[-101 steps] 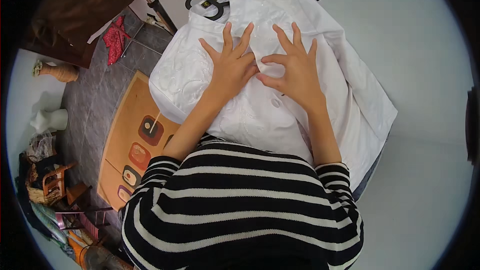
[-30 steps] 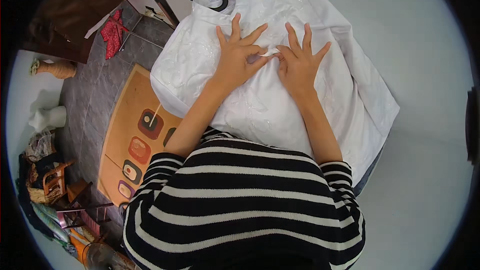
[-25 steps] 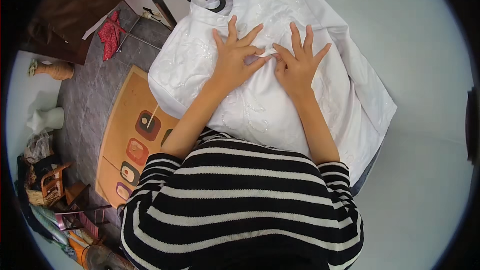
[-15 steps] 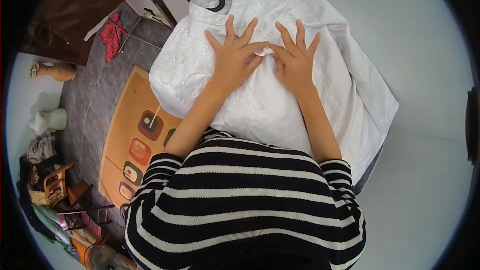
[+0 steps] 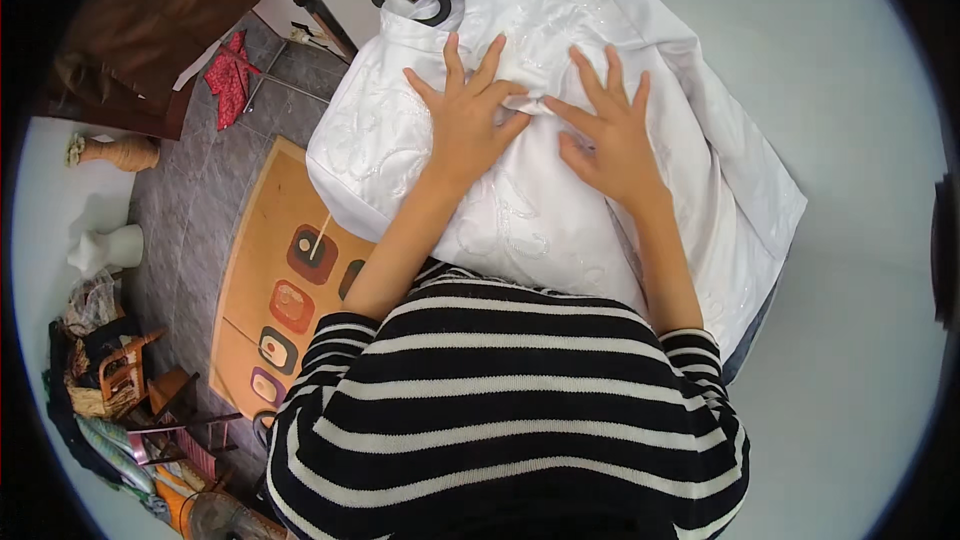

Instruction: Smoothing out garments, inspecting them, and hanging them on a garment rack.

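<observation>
A white long-sleeved shirt [image 5: 540, 210] with shiny embroidery hangs in front of me, a black hanger [image 5: 440, 10] showing at its collar. My left hand [image 5: 468, 125] pinches the front opening between thumb and index finger, the other fingers fanned out. Just right of it, the index fingertip of my right hand [image 5: 615, 150] touches the same small fold of cloth. The right thumb stands apart from that finger, and the remaining fingers are spread. Whether a button lies at the fold is too small to tell.
Dark blue cloth [image 5: 745, 345] shows behind the shirt. A metal pole [image 5: 310, 2] stands at the upper left. On the grey tiled floor are a tan patterned rug [image 5: 262, 270] and a red cloth [image 5: 230, 80]. A vase [image 5: 125, 152], a white bust form [image 5: 108, 248] and piled chairs and fabrics line the left.
My right hand has loosened its pinch and shifted slightly right and down, thumb parting from index finger. The left hand stays at the front opening, almost unmoved.
</observation>
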{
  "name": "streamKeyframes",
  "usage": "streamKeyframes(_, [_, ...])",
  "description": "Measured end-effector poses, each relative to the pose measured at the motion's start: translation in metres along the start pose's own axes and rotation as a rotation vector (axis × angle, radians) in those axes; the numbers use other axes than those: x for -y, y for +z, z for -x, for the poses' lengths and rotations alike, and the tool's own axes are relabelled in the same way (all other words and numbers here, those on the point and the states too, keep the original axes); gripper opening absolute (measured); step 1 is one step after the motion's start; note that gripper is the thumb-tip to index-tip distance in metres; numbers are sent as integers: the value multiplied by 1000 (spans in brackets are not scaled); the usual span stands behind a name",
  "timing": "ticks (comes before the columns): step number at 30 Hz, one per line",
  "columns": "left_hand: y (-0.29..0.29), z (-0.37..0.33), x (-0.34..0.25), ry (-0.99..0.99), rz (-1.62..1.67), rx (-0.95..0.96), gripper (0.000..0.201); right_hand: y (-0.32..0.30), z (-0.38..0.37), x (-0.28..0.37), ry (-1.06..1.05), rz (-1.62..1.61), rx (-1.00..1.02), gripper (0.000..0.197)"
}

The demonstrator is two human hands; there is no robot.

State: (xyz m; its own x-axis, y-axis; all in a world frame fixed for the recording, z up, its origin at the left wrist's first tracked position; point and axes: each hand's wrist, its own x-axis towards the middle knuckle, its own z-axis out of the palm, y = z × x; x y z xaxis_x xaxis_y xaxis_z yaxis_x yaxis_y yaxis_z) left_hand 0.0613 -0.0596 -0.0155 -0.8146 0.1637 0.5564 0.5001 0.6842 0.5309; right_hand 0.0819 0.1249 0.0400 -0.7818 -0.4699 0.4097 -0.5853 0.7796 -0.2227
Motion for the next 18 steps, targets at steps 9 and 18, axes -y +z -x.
streamKeyframes(9, [0, -4, 2, 130, -10, 81, 29, -35, 47, -22, 314, -126, 227, 37])
streamKeyframes(18, [-13, -20, -12, 171, -98, 171, 22, -32, 58, -39, 343, -157, 115, 19])
